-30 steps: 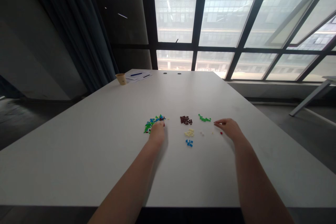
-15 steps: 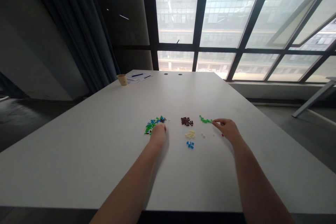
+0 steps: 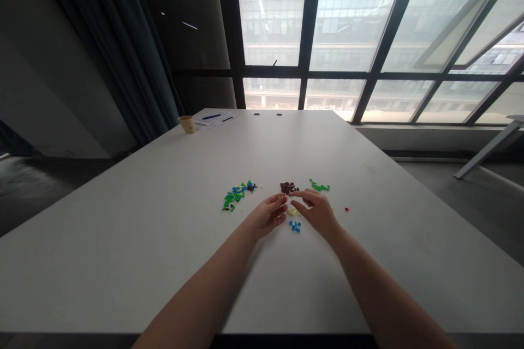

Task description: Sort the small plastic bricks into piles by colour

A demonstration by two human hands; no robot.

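My left hand [image 3: 268,215] and my right hand [image 3: 316,210] meet fingertip to fingertip over the white table [image 3: 164,218], just in front of a pile of brown bricks [image 3: 289,187]. Both hands are curled in a pinch; whatever they hold is too small to make out. A cream pile [image 3: 293,211] lies partly hidden between them and a small blue pile [image 3: 295,226] sits just below. To the left lies a mixed green and blue pile [image 3: 237,194]. A green pile [image 3: 319,186] sits behind my right hand, and one red brick [image 3: 346,209] lies to its right.
A paper cup [image 3: 188,124] and papers with pens [image 3: 215,118] stand at the table's far left corner. Dark curtains hang on the left and large windows fill the back. A slanted table leg [image 3: 487,148] shows at the far right.
My left hand has left the mixed pile and moved right. My right hand has come left from the green pile. They now meet near the brown and cream piles.
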